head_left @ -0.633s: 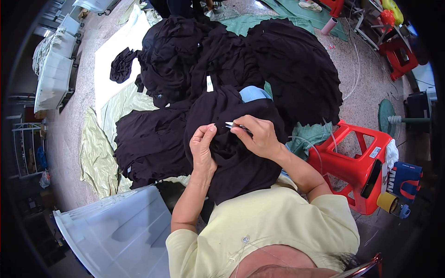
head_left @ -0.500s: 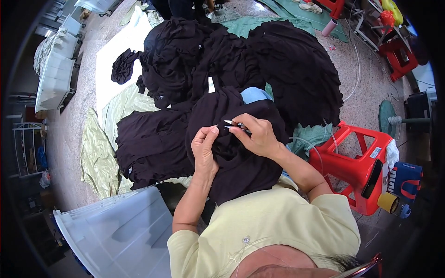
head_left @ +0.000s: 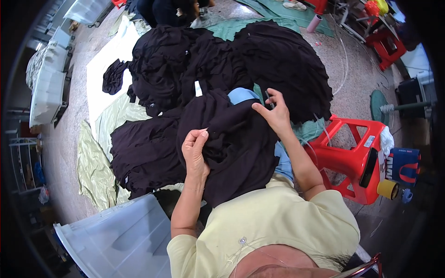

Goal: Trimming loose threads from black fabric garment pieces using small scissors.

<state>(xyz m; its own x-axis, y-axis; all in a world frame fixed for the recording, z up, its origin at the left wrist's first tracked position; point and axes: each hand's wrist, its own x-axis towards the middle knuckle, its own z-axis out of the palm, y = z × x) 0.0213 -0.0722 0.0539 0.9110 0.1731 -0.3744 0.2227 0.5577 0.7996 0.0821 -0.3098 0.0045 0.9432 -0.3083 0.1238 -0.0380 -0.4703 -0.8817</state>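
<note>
A dark garment lies bunched over my lap. My left hand pinches a bit of its cloth between thumb and fingertips. My right hand is raised at the garment's far right edge, the thumb beside or against the cloth; I cannot tell if it touches. Small thread snips sit in that hand, mostly hidden by the fingers. Light blue cloth shows past the garment's far edge, and a white label stands out just left of it.
Heaps of dark garments spread ahead on white and green sheets. To my right stands a red plastic stool with a dark phone-like object on it. A translucent plastic bin is at lower left. Another person is at the far edge.
My right hand has moved away from my left, outward to the garment's far right edge, carrying the snips. My left hand still pinches the cloth. The whole view has shifted slightly.
</note>
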